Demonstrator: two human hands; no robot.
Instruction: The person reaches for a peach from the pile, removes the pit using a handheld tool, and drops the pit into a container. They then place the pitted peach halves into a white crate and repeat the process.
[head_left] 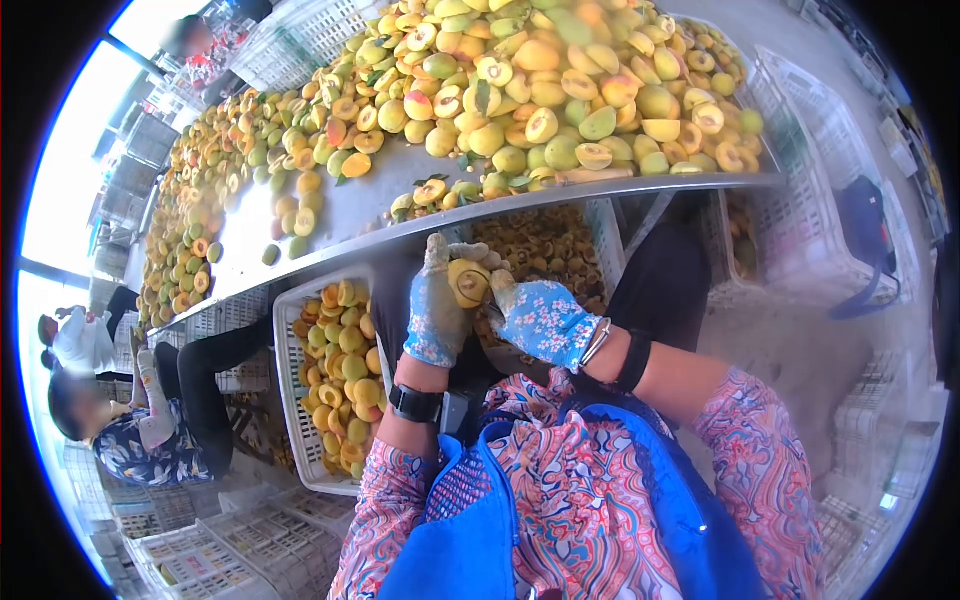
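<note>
Both my hands wear blue flowered gloves with soiled, pale finger parts. My left hand (438,300) holds a cut yellow fruit (469,284), its cut face with the pit area turned up. My right hand (530,308) is closed at the fruit's right side; whatever it grips is too small to make out. The fruit is just below the metal table's edge (440,222), above a crate of brown pits (550,245) between my knees. Left of my left hand stands a white crate (290,400) filled with yellow fruit halves.
A big heap of fruit (500,90) covers much of the metal table. Co-workers sit at the left, one in a dark patterned top (150,440). White crates stand at the right (800,180) and lower left (220,550). A blue item (862,225) hangs at the right.
</note>
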